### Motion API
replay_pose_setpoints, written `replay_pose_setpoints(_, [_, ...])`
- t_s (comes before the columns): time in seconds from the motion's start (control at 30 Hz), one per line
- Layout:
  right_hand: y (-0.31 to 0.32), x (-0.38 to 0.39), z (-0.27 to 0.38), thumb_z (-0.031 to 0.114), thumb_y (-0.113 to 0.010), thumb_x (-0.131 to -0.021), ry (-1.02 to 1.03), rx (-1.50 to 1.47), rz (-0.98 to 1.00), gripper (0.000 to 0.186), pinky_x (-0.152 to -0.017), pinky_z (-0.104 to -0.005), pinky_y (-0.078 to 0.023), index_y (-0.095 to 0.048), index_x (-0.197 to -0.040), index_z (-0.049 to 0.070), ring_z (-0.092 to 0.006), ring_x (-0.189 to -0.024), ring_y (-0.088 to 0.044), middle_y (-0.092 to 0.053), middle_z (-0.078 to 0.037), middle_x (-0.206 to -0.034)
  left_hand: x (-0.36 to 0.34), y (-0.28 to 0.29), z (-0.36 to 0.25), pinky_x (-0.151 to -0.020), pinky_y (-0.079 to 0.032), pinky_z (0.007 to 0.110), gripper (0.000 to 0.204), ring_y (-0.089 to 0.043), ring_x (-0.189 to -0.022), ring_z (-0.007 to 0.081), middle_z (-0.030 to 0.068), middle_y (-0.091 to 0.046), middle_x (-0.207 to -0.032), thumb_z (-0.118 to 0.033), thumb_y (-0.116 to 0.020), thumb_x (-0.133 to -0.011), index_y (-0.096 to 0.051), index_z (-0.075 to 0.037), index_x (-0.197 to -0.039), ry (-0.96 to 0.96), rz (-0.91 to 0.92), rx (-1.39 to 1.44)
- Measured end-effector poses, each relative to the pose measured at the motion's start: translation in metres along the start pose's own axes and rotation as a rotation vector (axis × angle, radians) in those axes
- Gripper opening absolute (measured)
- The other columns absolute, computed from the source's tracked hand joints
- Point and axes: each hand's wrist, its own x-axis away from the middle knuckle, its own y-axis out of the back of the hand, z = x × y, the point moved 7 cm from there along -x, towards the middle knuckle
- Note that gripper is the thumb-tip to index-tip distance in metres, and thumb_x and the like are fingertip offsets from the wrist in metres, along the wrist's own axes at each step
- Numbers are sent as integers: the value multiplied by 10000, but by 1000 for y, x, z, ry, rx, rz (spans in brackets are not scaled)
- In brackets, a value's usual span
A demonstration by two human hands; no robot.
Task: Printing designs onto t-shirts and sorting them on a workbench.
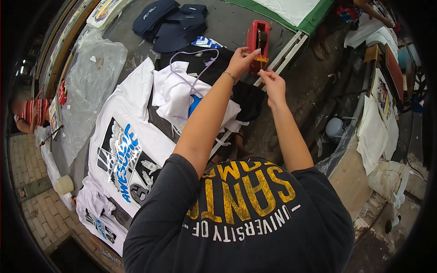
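A red tape dispenser (259, 38) with an orange front end stands near the far edge of the table. My left hand (241, 63) is at its left side, thumb and fingers drawn together close to the orange end; what they pinch is too small to make out. Just below that end, my right hand (274, 86) pinches a thin strip of tape between thumb and fingertips. Beneath my left forearm lie a bunched white cloth (175, 98) with a blue print and a pale purple cord (196, 84). Black fabric (223, 63) is spread behind it.
White printed T-shirts (129, 150) cover the table's left side, beside clear plastic sheeting (93, 86). Dark blue caps (170, 25) are piled at the back. A metal rail (287, 54) edges the table. White cloths (373, 132) hang at right. Another person (34, 113) is at far left.
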Motion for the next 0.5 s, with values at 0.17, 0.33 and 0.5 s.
replay_pose_setpoints(0.17, [1, -7, -11, 156, -701, -831, 169, 139, -47, 174, -902, -335, -420, -701, -824, -17, -216, -1110, -568, -682, -142, -998, -11, -5, 1, -678, -536, 287, 845, -646, -862, 188, 160, -638, -1018, -270, -853, -692, -385, 77, -1305, -182, -36, -149])
replay_pose_setpoints(0.33, [13, -28, 2, 194, -642, -881, 425, 527, 36, 223, -760, -331, -489, -664, -891, -28, -212, -835, -641, -685, -166, -969, -22, -9, 17, -717, -564, 351, 854, -670, -814, 239, 183, -641, -1002, -217, -882, -639, -399, 69, -1282, -225, -32, -35])
replay_pose_setpoints(0.5, [24, -66, -10, 100, -592, -918, 490, 544, 296, 260, -823, -312, -492, -625, -1125, -53, -180, -910, -640, -688, -133, -1022, -6, -10, 16, -613, -539, 354, 724, -677, -776, 223, 144, -681, -862, -155, -857, -622, -473, 43, -1203, -209, -108, -30])
